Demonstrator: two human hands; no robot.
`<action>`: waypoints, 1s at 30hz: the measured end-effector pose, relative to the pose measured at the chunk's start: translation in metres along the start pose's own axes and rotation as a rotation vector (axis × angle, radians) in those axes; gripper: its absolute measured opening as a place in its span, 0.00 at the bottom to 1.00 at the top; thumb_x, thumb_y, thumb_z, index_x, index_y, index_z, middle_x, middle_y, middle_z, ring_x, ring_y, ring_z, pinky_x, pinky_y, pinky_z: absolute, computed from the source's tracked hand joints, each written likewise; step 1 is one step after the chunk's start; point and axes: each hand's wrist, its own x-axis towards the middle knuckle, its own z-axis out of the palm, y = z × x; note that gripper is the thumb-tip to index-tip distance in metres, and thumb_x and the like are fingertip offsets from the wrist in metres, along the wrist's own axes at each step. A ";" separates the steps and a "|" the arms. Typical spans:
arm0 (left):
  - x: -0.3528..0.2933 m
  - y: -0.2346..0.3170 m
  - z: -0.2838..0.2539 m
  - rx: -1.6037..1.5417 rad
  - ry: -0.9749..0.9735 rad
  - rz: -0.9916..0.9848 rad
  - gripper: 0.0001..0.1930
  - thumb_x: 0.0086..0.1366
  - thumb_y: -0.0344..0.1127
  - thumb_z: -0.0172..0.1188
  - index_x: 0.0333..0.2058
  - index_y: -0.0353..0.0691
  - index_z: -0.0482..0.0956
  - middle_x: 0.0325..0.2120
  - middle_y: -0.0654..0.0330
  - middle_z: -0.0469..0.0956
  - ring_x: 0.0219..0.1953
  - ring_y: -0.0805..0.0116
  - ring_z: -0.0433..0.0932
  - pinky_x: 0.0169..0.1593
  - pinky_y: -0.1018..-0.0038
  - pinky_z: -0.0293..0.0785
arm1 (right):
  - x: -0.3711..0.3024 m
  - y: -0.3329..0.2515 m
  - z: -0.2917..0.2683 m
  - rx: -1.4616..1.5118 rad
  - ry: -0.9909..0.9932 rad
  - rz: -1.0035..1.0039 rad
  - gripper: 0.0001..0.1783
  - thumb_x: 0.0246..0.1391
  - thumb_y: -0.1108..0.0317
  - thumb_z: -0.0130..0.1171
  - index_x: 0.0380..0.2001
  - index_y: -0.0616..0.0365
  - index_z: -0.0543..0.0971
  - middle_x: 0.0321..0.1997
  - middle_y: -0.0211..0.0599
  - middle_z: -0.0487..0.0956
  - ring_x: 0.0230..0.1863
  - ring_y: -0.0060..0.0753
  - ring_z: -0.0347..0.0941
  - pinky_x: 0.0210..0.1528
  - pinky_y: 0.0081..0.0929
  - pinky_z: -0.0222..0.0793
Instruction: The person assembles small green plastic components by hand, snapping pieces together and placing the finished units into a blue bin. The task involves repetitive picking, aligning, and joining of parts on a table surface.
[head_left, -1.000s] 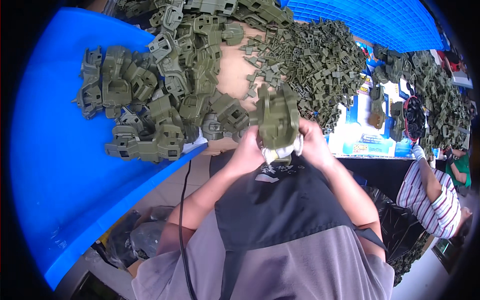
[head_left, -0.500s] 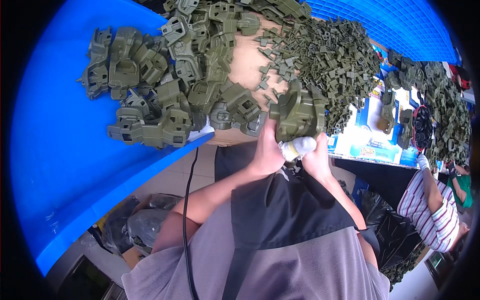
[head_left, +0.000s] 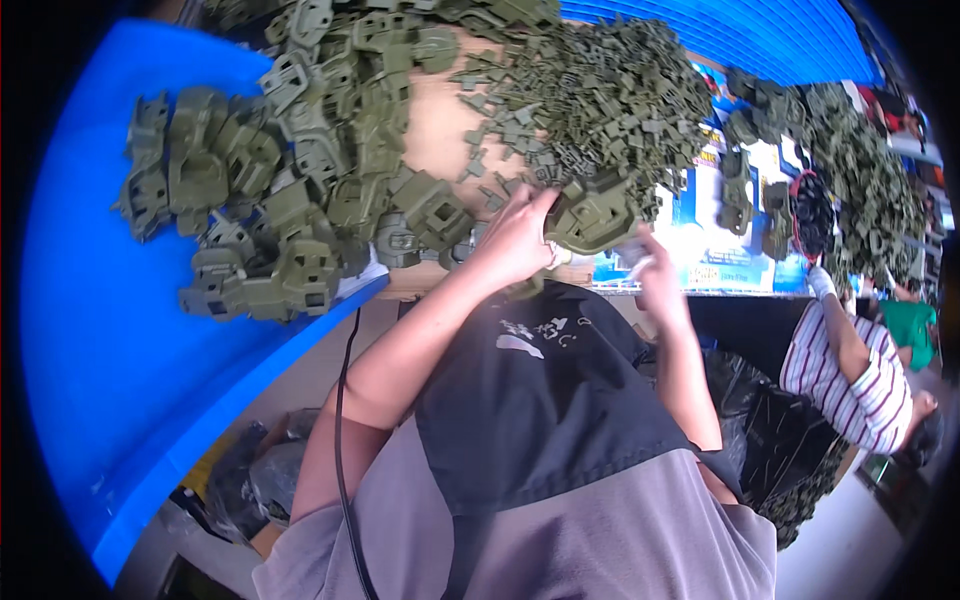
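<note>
My left hand (head_left: 518, 240) is closed on the side of an olive-green moulded plastic part (head_left: 596, 214), a chunky hollow shell with a raised rim. This part is held above the front edge of the table, tilted so its broad side shows. Just to its right is my right hand (head_left: 660, 280), smeared by motion, with something white at its fingertips. Whether those fingers touch the part or hold anything cannot be made out. Part of another green shape (head_left: 525, 288) shows below my left wrist.
Large green shells (head_left: 300, 275) are heaped at left, partly over blue sheeting (head_left: 90, 330). Small green pieces (head_left: 600, 95) form a pile at the back. A black cable (head_left: 340, 430) hangs by my left arm. On the right, a person in a striped shirt (head_left: 850, 375) works at the table.
The plastic part has been turned and now shows its broad side. My right hand has come away to the right and lower. The whole view has shifted, moving the piles leftward.
</note>
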 end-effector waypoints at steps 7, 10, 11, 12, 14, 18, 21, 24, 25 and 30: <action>0.014 -0.011 0.090 0.366 -0.488 0.034 0.23 0.43 0.25 0.55 0.44 0.36 0.73 0.42 0.48 0.73 0.45 0.51 0.73 0.48 0.61 0.69 | 0.004 0.050 0.002 -0.607 0.207 -0.093 0.15 0.55 0.63 0.47 0.42 0.57 0.73 0.36 0.53 0.77 0.40 0.52 0.74 0.43 0.39 0.68; 0.015 -0.032 0.110 0.436 -0.617 -0.057 0.21 0.44 0.28 0.55 0.42 0.38 0.75 0.38 0.48 0.76 0.44 0.51 0.74 0.47 0.61 0.70 | 0.014 0.130 0.019 -0.632 0.305 -0.022 0.19 0.54 0.58 0.45 0.45 0.56 0.74 0.33 0.55 0.77 0.36 0.57 0.73 0.39 0.47 0.67; 0.013 -0.040 0.116 0.453 -0.618 -0.072 0.20 0.44 0.29 0.56 0.41 0.37 0.75 0.38 0.48 0.76 0.43 0.51 0.74 0.47 0.61 0.70 | 0.019 0.143 0.024 -0.589 0.294 0.043 0.19 0.53 0.61 0.46 0.45 0.56 0.74 0.32 0.56 0.77 0.36 0.57 0.74 0.39 0.47 0.67; 0.014 -0.046 0.119 0.474 -0.615 -0.080 0.20 0.44 0.30 0.57 0.41 0.37 0.75 0.37 0.47 0.76 0.43 0.51 0.74 0.48 0.61 0.70 | 0.023 0.159 0.028 -0.572 0.315 0.049 0.18 0.51 0.64 0.47 0.44 0.57 0.74 0.32 0.57 0.76 0.36 0.57 0.73 0.39 0.47 0.67; 0.016 -0.053 0.117 0.495 -0.663 -0.083 0.21 0.44 0.33 0.60 0.41 0.37 0.75 0.39 0.48 0.76 0.44 0.52 0.74 0.48 0.62 0.70 | 0.025 0.130 0.035 -0.661 0.363 0.147 0.16 0.49 0.66 0.48 0.40 0.58 0.76 0.32 0.57 0.77 0.36 0.56 0.74 0.40 0.46 0.67; 0.023 -0.053 0.113 0.518 -0.725 -0.114 0.25 0.43 0.40 0.64 0.42 0.36 0.74 0.40 0.50 0.76 0.46 0.54 0.73 0.49 0.62 0.69 | 0.035 0.111 0.038 -0.750 0.270 0.225 0.14 0.46 0.66 0.48 0.35 0.59 0.76 0.32 0.57 0.77 0.37 0.55 0.74 0.42 0.45 0.68; 0.030 -0.054 0.112 0.505 -0.762 -0.134 0.32 0.41 0.46 0.67 0.46 0.37 0.71 0.40 0.49 0.76 0.46 0.52 0.73 0.50 0.62 0.69 | 0.049 0.116 0.039 -0.781 0.271 0.243 0.14 0.44 0.65 0.49 0.33 0.60 0.76 0.31 0.58 0.77 0.38 0.56 0.74 0.44 0.44 0.68; 0.026 -0.064 0.120 0.528 -0.744 -0.113 0.37 0.40 0.50 0.69 0.48 0.37 0.68 0.39 0.47 0.76 0.45 0.50 0.73 0.50 0.62 0.68 | 0.050 0.118 0.040 -0.830 0.236 0.200 0.14 0.44 0.64 0.49 0.31 0.61 0.77 0.31 0.58 0.77 0.38 0.56 0.74 0.44 0.44 0.68; 0.024 -0.053 0.113 0.466 -0.765 -0.109 0.39 0.39 0.52 0.69 0.48 0.35 0.68 0.43 0.44 0.73 0.49 0.50 0.71 0.52 0.61 0.67 | 0.050 0.112 0.037 -0.833 0.226 0.203 0.14 0.43 0.64 0.50 0.28 0.61 0.78 0.30 0.58 0.77 0.37 0.57 0.74 0.44 0.44 0.68; -0.003 -0.051 0.125 0.641 -0.371 0.088 0.23 0.46 0.33 0.60 0.42 0.31 0.68 0.38 0.43 0.71 0.46 0.47 0.71 0.46 0.58 0.71 | 0.051 0.124 0.037 -0.914 0.268 0.176 0.14 0.42 0.62 0.51 0.26 0.61 0.79 0.27 0.56 0.77 0.33 0.54 0.75 0.41 0.43 0.70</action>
